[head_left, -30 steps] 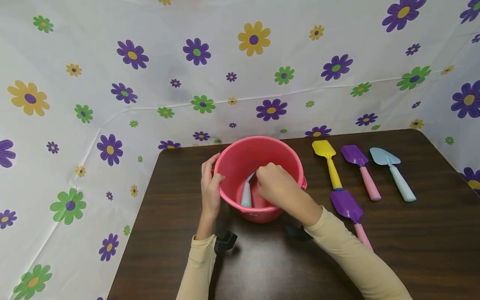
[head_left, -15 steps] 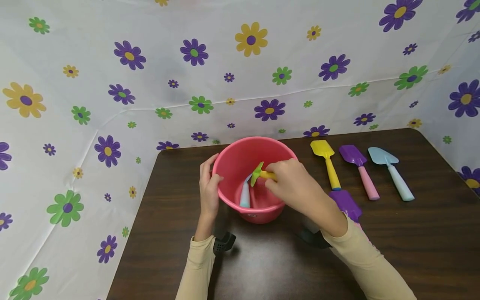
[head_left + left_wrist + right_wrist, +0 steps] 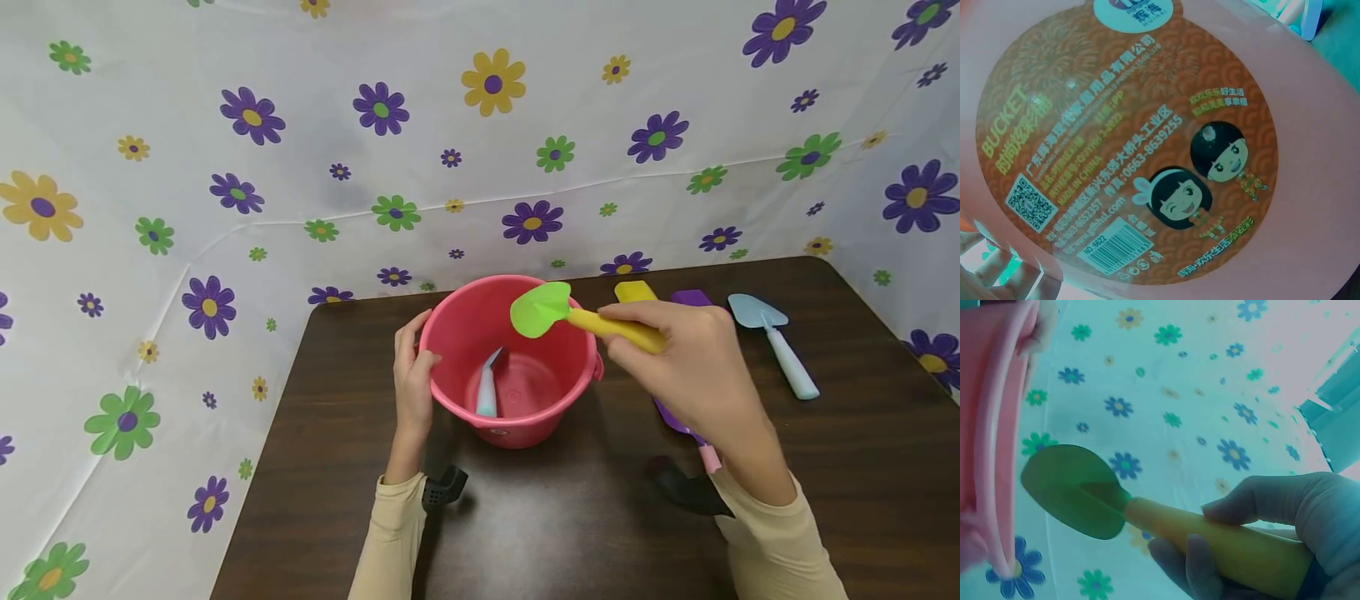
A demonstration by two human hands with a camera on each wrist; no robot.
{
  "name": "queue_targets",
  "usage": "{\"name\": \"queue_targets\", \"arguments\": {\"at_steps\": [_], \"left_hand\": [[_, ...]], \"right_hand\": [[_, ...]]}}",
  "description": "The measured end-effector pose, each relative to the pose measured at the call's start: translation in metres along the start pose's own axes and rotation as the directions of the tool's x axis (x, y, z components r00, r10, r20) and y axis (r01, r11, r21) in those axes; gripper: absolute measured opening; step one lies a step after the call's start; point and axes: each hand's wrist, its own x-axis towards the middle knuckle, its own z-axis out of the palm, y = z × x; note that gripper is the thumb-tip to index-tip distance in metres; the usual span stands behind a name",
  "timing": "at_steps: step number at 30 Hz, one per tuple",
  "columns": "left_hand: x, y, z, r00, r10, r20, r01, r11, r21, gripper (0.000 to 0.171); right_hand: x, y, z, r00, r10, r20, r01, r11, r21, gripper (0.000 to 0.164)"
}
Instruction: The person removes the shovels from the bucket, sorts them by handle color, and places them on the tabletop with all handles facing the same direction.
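Observation:
My right hand (image 3: 690, 358) grips the yellow handle of a toy trowel (image 3: 542, 308) with a green blade, raised over the right rim of a pink bucket (image 3: 512, 432). In the right wrist view the thumb and fingers wrap that trowel's handle (image 3: 1210, 540). My left hand (image 3: 414, 375) holds the bucket by its left rim, thumb inside and fingers outside. A light blue trowel (image 3: 487, 392) leans inside the bucket, handle toward me. The left wrist view is filled by the bucket's round printed label (image 3: 1129, 150), with fingers (image 3: 997, 275) at the lower left.
On the right of the dark wooden table (image 3: 337, 500) lie a yellow trowel (image 3: 635, 291), a purple one (image 3: 690, 297) and a light blue one (image 3: 783, 350). My right hand partly covers another purple trowel with a pink handle (image 3: 709, 457). A flower-patterned sheet (image 3: 420, 75) hangs behind.
My right hand has come up out of the bucket and moved right, bringing the green-bladed trowel with it. My left hand has stayed on the rim.

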Motion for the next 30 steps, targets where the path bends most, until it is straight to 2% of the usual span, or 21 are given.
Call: {"name": "queue_targets", "arguments": {"at_steps": [4,9,16,24,27,30], "left_hand": [[0.000,-0.001,0.001,1.000,0.003,0.011,-0.003,1.000,-0.005,0.060],[0.002,0.000,0.003,1.000,0.016,0.012,-0.016,1.000,-0.009,0.060],[0.004,0.001,0.003,1.000,0.011,0.009,-0.010,1.000,-0.024,0.059],[0.002,0.000,0.001,1.000,-0.004,-0.009,0.004,1.000,-0.023,0.059],[0.001,0.000,0.001,1.000,-0.001,-0.017,0.001,1.000,-0.026,0.060],[0.000,0.000,0.001,1.000,0.000,-0.018,0.000,1.000,-0.026,0.060]], "right_hand": [[-0.010,0.009,-0.015,0.990,0.038,-0.137,-0.030,0.998,0.055,0.028],[-0.021,0.028,-0.032,0.957,0.080,-0.280,-0.040,0.988,0.146,0.029],[-0.035,0.056,-0.048,0.895,0.258,-0.363,-0.224,0.965,0.134,0.025],[-0.054,0.080,-0.062,0.799,0.430,-0.421,-0.430,0.897,0.100,0.026],[-0.063,0.086,-0.063,0.745,0.500,-0.442,-0.499,0.857,0.128,0.027],[-0.074,0.094,-0.065,0.674,0.584,-0.452,-0.576,0.799,0.172,0.030]]}}
